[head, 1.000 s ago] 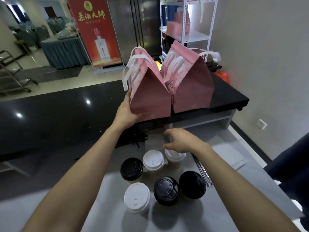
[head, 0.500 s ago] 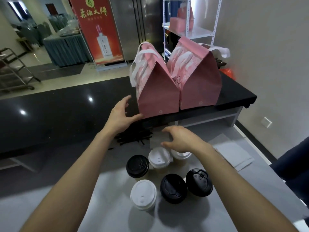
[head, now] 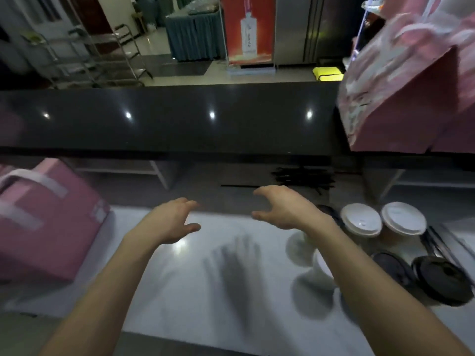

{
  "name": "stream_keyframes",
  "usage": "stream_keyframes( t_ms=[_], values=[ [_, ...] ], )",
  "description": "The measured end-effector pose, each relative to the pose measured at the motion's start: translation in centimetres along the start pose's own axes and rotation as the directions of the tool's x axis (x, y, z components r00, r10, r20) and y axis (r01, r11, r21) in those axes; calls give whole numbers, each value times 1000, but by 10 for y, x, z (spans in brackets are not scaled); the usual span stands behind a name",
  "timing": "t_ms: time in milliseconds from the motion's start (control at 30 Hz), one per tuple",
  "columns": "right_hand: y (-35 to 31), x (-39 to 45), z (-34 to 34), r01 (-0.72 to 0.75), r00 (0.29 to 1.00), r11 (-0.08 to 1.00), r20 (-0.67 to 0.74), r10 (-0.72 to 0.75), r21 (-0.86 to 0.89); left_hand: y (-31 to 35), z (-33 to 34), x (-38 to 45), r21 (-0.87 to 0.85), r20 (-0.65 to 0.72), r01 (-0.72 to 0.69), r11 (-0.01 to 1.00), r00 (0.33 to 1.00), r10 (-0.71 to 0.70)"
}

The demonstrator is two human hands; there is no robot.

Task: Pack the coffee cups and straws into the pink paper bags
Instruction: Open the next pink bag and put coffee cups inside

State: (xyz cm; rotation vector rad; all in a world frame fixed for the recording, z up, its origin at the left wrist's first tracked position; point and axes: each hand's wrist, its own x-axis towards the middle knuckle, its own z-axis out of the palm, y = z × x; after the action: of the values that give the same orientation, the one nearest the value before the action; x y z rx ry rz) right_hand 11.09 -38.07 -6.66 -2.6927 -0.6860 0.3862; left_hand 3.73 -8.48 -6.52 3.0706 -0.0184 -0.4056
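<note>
Glossy blk counter (head: 180, 119), matt paper bags (head: 401, 98)

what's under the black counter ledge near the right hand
A pile of black straws lies on the grey table beneath the black counter. How far back the pile reaches is hidden by the ledge.

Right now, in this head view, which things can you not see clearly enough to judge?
- Pink bag at left: motion blur and the frame edge hide whether it is open or filled.
- Pink bags on the counter: blurred, cut by the right edge; contents unseen.
- Cup behind the right forearm: mostly hidden, lid unclear.
- Black straws: too dark and blurred to count.
- Left hand and right hand: both empty.
</note>
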Motion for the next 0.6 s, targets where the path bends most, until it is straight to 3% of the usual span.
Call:
stream_keyframes(
  t_ms=[300, 433, 600],
  values=[
    [-210, 64, 103, -54, 998, 996, 43, 51, 71, -202, -24, -77, -19, -209, -122, 992, 971, 115],
    [-291, 91, 127, -46, 999, 991, -3, 47, 126, -269, -48, -110, -108, -402, -224, 969, 901, 164],
    [-387, 121, 129, -2, 990, 967, -137, 38, 255, -344, -67, -138, -195, -611, -217, 957, 790, 55]
  ],
)
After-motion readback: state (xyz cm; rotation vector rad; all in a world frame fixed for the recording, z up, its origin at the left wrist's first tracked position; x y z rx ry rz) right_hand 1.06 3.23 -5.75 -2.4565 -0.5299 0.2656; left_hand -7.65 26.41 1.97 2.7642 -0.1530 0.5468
